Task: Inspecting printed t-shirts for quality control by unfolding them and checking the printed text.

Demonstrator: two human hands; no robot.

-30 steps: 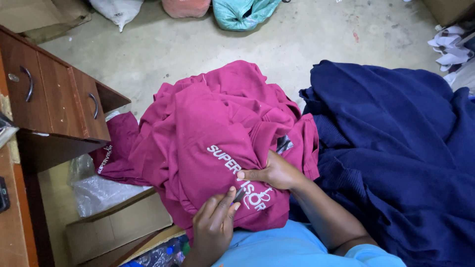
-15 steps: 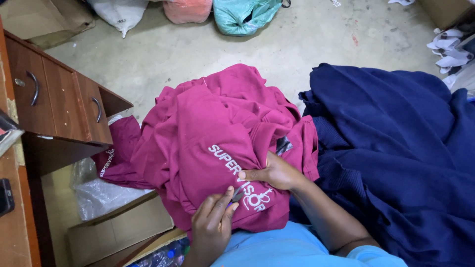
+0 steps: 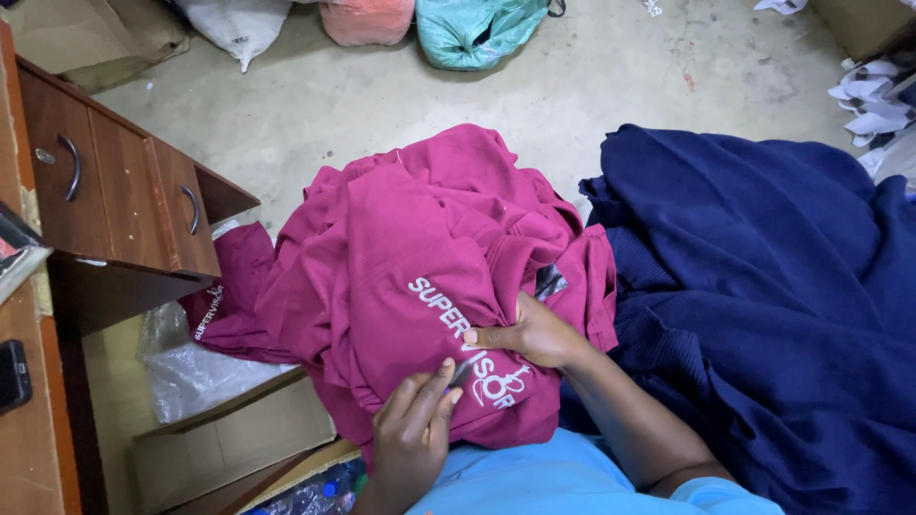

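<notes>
A heap of magenta shirts (image 3: pixel 420 238) with white embroidered lettering lies on my lap and the floor. My right hand (image 3: pixel 530 334) presses down on the top shirt, pinning the fabric just right of the lettering. My left hand (image 3: pixel 415 429) sits below the lettering with its fingers pinched around a small thin tool (image 3: pixel 460 374) whose tip touches the embroidery. A dark tag (image 3: pixel 551 280) pokes out of the fabric above my right hand.
A pile of navy blue cloth (image 3: pixel 763 286) fills the right side. A wooden desk with drawers (image 3: pixel 124 191) stands at left, a cardboard box (image 3: pixel 229 439) with clear plastic beneath it. Stuffed bags (image 3: pixel 468 29) lie on the concrete floor behind.
Both hands stay on the lettering. The left hand's fingers shifted slightly along the embroidery; the view tilted a little.
</notes>
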